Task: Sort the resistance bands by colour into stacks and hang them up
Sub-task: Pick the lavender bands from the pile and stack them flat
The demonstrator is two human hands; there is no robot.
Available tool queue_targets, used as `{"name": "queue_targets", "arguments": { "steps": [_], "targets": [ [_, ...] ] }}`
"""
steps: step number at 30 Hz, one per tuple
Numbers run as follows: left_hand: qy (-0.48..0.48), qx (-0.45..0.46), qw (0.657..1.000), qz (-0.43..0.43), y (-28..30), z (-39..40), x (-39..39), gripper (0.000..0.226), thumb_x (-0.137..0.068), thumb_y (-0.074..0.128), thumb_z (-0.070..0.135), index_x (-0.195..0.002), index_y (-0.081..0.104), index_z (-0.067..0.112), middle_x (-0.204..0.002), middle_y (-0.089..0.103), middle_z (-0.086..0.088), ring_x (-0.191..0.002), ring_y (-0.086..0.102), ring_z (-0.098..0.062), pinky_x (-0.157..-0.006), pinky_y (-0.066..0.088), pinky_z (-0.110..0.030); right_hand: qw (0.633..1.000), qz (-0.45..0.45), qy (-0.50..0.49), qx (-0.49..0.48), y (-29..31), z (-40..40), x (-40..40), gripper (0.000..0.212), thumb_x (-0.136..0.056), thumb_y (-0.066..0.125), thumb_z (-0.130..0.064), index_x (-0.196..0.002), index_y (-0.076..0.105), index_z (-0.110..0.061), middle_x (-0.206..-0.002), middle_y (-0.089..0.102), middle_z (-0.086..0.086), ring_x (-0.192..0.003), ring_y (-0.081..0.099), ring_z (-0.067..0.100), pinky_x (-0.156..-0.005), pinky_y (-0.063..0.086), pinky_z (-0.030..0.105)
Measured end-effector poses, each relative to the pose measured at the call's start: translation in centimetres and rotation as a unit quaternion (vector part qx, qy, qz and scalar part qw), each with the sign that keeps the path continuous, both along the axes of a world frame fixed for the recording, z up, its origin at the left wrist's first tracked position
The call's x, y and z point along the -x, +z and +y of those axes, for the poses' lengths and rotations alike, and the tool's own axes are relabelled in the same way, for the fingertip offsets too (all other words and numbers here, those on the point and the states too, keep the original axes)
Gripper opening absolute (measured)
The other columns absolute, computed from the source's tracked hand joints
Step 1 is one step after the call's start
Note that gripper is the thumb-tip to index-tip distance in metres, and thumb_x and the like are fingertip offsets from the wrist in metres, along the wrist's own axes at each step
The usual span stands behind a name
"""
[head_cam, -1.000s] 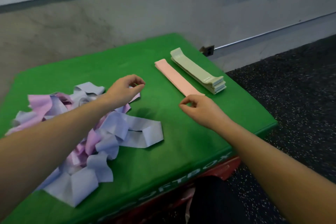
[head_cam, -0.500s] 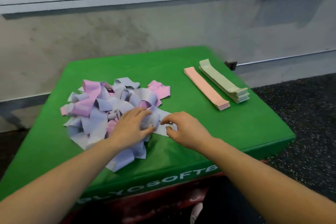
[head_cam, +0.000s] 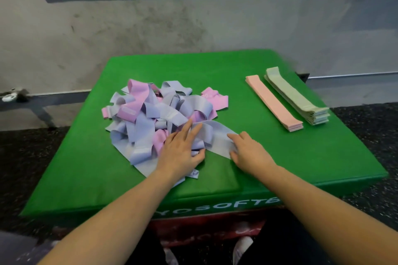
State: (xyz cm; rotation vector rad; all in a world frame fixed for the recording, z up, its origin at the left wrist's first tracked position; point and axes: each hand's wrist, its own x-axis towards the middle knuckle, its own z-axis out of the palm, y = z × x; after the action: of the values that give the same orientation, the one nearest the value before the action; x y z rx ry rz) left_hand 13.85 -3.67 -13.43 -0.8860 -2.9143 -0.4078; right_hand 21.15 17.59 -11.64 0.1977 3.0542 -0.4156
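We've got both hands flat on a lilac band (head_cam: 212, 139) at the near edge of the tangled pile (head_cam: 155, 118) on the green box (head_cam: 301, 157). Left hand (head_cam: 179, 150) and right hand (head_cam: 249, 153) have fingers spread, pressing, not gripping. Pink stack (head_cam: 273, 103) and green stack (head_cam: 298, 97) sit far right.

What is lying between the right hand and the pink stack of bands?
Nothing. In the head view, only bare green mat lies between the right hand and the pink stack. The green stack sits beyond the pink one.
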Motion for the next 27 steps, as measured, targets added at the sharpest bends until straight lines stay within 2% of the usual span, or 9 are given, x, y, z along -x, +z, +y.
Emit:
{"name": "queue_targets", "arguments": {
  "steps": [4, 7, 10, 13, 18, 20, 23, 25, 27],
  "targets": [
    [-0.021, 0.014, 1.000, 0.004, 0.0, 0.0, -0.1, 0.070, -0.096, 0.037, 0.055, -0.155, 0.000, 0.048, -0.167, -0.006, 0.015, -0.150, 0.015, -0.008, -0.123, 0.010, -0.041, 0.994, -0.063, -0.067, 0.051, 0.9, 1.8, -0.9, 0.047, -0.098, 0.050, -0.034, -0.144, 0.048, -0.026, -0.126, 0.049, 0.010, -0.102, 0.059, 0.030, -0.086, 0.047, 0.036],
    [-0.028, 0.022, 0.999, 0.005, -0.3, -0.1, -0.1, 0.066, -0.097, 0.034, 0.058, -0.155, 0.004, 0.049, -0.166, -0.003, 0.016, -0.149, 0.020, -0.008, -0.123, 0.012, -0.040, 0.985, -0.021, -0.116, 0.125, 1.8, 3.2, -1.8, 0.026, -0.089, 0.063, -0.049, -0.107, 0.069, -0.032, -0.109, 0.056, 0.004, -0.093, 0.060, 0.025, -0.080, 0.047, 0.033],
    [-0.031, 0.021, 0.999, 0.010, -0.3, -0.1, -0.1, 0.063, -0.095, 0.036, 0.060, -0.154, 0.017, 0.050, -0.166, 0.007, 0.018, -0.145, 0.028, -0.008, -0.121, 0.015, -0.039, 0.952, 0.050, -0.156, 0.258, 2.6, 4.5, -2.9, 0.018, -0.087, 0.073, -0.036, -0.076, 0.069, -0.024, -0.090, 0.060, 0.008, -0.081, 0.056, 0.020, -0.068, 0.039, 0.031],
    [-0.042, 0.023, 0.999, 0.015, -0.3, -0.1, -0.2, 0.055, -0.094, 0.037, 0.063, -0.148, 0.033, 0.050, -0.165, 0.011, 0.017, -0.145, 0.029, -0.008, -0.120, 0.015, -0.039, 0.885, 0.106, -0.222, 0.394, 3.0, 5.4, -4.1, 0.021, -0.093, 0.066, -0.019, -0.073, 0.062, -0.011, -0.074, 0.057, 0.006, -0.075, 0.049, 0.020, -0.065, 0.036, 0.033],
    [-0.046, 0.035, 0.998, 0.011, -0.5, -0.1, -0.1, 0.056, -0.091, 0.027, 0.069, -0.133, 0.052, 0.044, -0.162, 0.025, 0.016, -0.144, 0.030, -0.009, -0.120, 0.016, -0.040, 0.743, 0.114, -0.315, 0.579, 3.8, 5.8, -4.1, 0.011, -0.094, 0.053, -0.014, -0.084, 0.056, -0.011, -0.089, 0.054, 0.013, -0.085, 0.052, 0.027, -0.077, 0.047, 0.043],
    [-0.043, 0.030, 0.998, 0.020, -0.6, 0.0, -0.1, 0.055, -0.090, 0.025, 0.067, -0.129, 0.056, 0.041, -0.158, 0.033, 0.017, -0.140, 0.036, -0.008, -0.118, 0.019, -0.040, 0.756, 0.088, -0.303, 0.574, 4.1, 5.3, -4.1, 0.017, -0.096, 0.057, -0.017, -0.083, 0.049, -0.010, -0.090, 0.051, 0.015, -0.084, 0.051, 0.027, -0.073, 0.045, 0.041],
    [-0.040, 0.034, 0.998, 0.023, -0.6, 0.0, -0.2, 0.052, -0.091, 0.025, 0.063, -0.126, 0.057, 0.040, -0.154, 0.038, 0.017, -0.137, 0.039, -0.008, -0.115, 0.021, -0.039, 0.823, 0.041, -0.267, 0.500, 4.3, 4.8, -4.4, 0.027, -0.096, 0.064, -0.024, -0.085, 0.041, -0.013, -0.089, 0.050, 0.010, -0.078, 0.051, 0.023, -0.059, 0.044, 0.030],
    [-0.044, 0.035, 0.998, 0.019, -0.5, 0.1, -0.3, 0.052, -0.092, 0.024, 0.062, -0.126, 0.055, 0.040, -0.154, 0.039, 0.015, -0.137, 0.038, -0.009, -0.116, 0.022, -0.039, 0.846, 0.020, -0.263, 0.464, 4.5, 4.5, -4.5, 0.021, -0.099, 0.059, -0.027, -0.107, 0.044, -0.015, -0.098, 0.054, 0.010, -0.072, 0.054, 0.020, -0.054, 0.044, 0.028],
    [-0.048, 0.037, 0.998, 0.011, -0.5, 0.0, -0.4, 0.047, -0.094, 0.028, 0.061, -0.126, 0.055, 0.039, -0.155, 0.037, 0.013, -0.139, 0.036, -0.012, -0.117, 0.021, -0.040, 0.871, 0.016, -0.249, 0.422, 4.8, 4.1, -4.6, 0.031, -0.102, 0.051, -0.040, -0.126, 0.045, -0.021, -0.106, 0.056, 0.005, -0.067, 0.051, 0.018, -0.056, 0.042, 0.026]
  ]
}}
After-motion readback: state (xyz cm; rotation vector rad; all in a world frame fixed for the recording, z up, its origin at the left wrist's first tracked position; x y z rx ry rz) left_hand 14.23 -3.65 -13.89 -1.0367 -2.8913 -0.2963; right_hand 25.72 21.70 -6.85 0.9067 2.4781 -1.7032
